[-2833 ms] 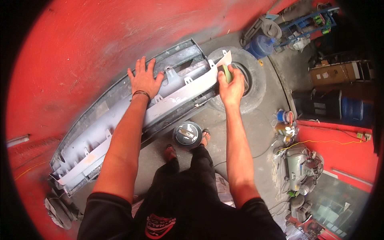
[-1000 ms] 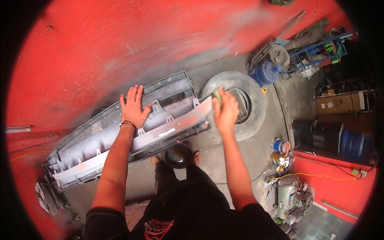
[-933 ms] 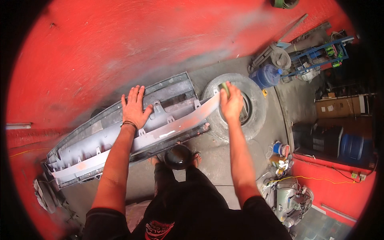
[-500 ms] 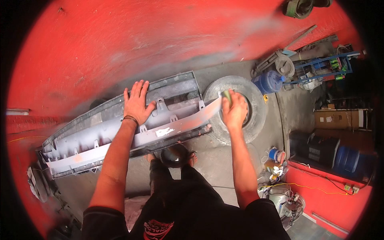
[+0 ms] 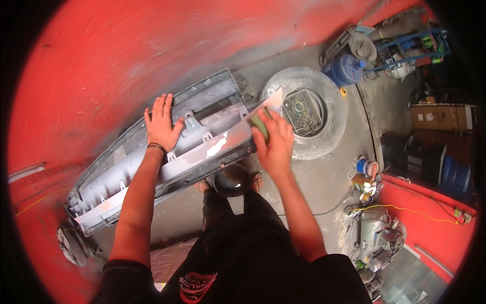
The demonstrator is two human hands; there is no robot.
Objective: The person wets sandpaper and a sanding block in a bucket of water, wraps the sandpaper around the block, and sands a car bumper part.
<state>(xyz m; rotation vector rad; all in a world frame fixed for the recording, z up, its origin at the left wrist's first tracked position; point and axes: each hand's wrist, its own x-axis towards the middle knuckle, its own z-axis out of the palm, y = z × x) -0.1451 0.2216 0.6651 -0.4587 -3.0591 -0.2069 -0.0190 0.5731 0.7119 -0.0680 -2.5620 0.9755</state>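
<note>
A long bumper-like part (image 5: 133,160) in dull grey and primer white lies diagonally before me, with pinkish patches and tabs along its pale strip (image 5: 202,158). My left hand (image 5: 163,129) rests on it, fingers spread and holding nothing. My right hand (image 5: 274,142) grips a green pad or block (image 5: 259,123) against the strip, a little inward from its pointed right end. The face of the pad touching the surface is hidden. Beside that end lies a dusty tyre (image 5: 326,137) with a tray of small items in its middle. A dark round container (image 5: 230,181) sits between my feet.
A red wall (image 5: 142,45) runs behind the part. Along the right are a blue water jug (image 5: 340,71), a blue trolley (image 5: 405,50), a cardboard box (image 5: 438,116), small cans (image 5: 368,169), a compressor (image 5: 374,235) and a yellow cable (image 5: 415,213) by cluttered equipment.
My right hand with the green pad has moved left from the strip's pointed tip, which now shows. My left hand stays spread on the part. The whole view has shifted slightly.
</note>
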